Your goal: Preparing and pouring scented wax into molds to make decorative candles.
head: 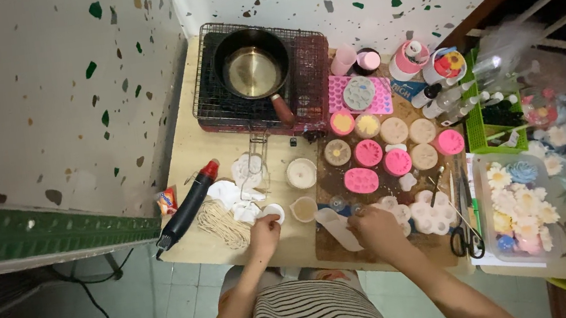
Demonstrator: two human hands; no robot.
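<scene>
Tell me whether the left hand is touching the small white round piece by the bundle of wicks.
Touching. The head view shows the left hand with its fingertips closed on the edge of the small white round piece, no gap between them.

One saucepan [254,69], one pair of scissors [466,235], two hands.
</scene>
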